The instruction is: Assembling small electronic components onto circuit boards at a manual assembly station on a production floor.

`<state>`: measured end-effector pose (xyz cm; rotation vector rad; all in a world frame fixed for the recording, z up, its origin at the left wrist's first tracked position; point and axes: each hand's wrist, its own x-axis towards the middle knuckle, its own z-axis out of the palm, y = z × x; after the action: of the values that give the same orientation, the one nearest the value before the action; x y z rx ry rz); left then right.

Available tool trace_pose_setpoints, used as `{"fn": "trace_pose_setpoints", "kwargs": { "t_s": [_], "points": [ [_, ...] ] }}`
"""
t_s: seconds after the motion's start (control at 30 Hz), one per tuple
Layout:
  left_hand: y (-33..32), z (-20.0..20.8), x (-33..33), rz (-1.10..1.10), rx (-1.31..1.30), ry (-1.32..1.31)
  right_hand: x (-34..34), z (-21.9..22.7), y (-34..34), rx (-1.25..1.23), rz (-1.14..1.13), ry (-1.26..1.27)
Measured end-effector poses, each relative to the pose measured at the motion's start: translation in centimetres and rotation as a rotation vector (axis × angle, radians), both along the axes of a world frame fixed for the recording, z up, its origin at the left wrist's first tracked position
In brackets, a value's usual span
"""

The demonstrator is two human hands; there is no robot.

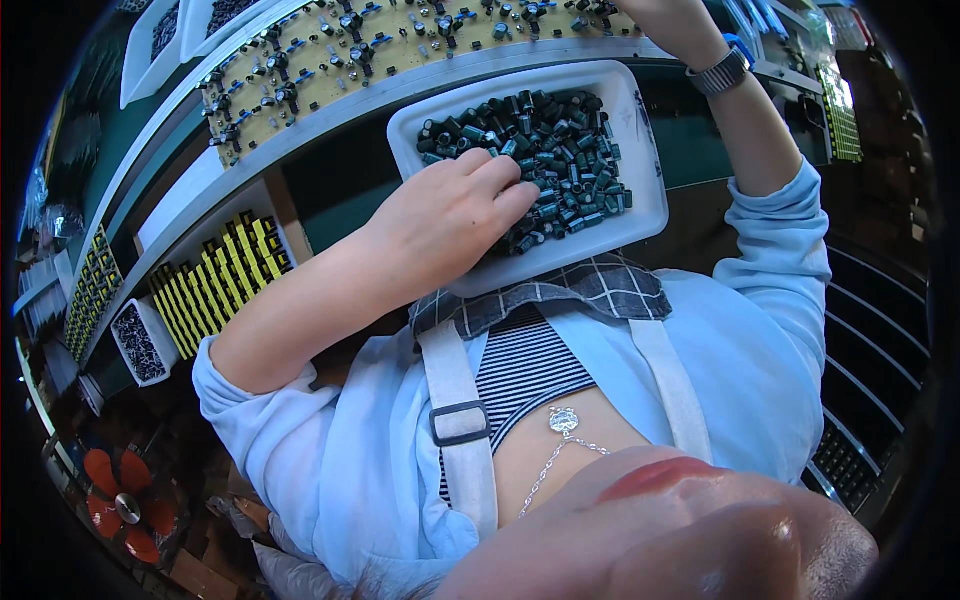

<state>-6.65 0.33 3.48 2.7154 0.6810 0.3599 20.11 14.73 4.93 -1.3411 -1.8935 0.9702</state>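
Observation:
A white plastic tray (652,190) full of small dark green cylindrical capacitors (575,165) lies in front of my chest. My left hand (465,205) reaches over its left side, fingers curled down into the pile. Those fingertips are hidden, so what they pinch does not show; one capacitor (509,148) lies right by the knuckles. My right hand (675,25) is up at the top edge, over the right end of a long row of tan circuit boards (400,50) bearing upright black components. Its fingers fall outside the picture.
A metal rail (340,110) runs along the boards' near side. To the left stand yellow-and-black parts (225,275) in rows, a small white bin (143,345) of dark pieces, and more white trays (152,50) farther off. A fan with orange blades (127,508) is at lower left.

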Motion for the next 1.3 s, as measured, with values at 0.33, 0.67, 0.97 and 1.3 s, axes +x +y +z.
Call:
{"fn": "trace_pose_setpoints", "kwargs": {
  "t_s": [0.33,0.67,0.97,1.3],
  "points": [
    [-0.5,1.3,-0.9,-0.147,-0.072,-0.007,-1.5,1.4,-0.9,0.701,0.133,-0.552],
    [-0.9,1.0,-2.7,-0.270,-0.070,0.019,-2.2,1.7,-0.7,0.708,0.190,-0.653],
    [-1.6,-0.5,-2.6,-0.250,0.118,0.025,-1.2,1.1,0.0,0.716,0.230,-0.845],
    [-3.8,0.8,-3.4,-0.151,0.179,0.110,2.4,3.3,-1.6,0.746,0.127,-1.009]
  ]
}}
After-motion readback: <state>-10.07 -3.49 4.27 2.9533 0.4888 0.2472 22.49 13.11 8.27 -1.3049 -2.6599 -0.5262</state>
